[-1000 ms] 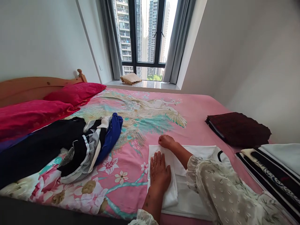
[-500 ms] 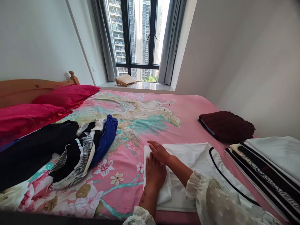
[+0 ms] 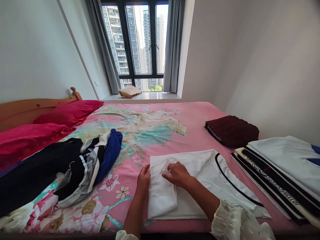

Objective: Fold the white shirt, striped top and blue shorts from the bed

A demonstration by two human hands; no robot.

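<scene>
Because the white garment lies spread on the pink bedsheet, probably to lay its layers smooth, your 2 hands reach its left end. Your left hand meets that edge, fingers close together; whether they pinch it, I cannot tell. Your right hand curls over the folded flap, thumb and fingers apart, seemingly touching cloth.

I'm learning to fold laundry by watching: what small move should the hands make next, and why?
Probably lift the white garment's left edge and turn it toward the black trim. The left hand is already at that edge, the right hand is over the folded-in layer, and the part nearer the trim lies spread out.
</scene>
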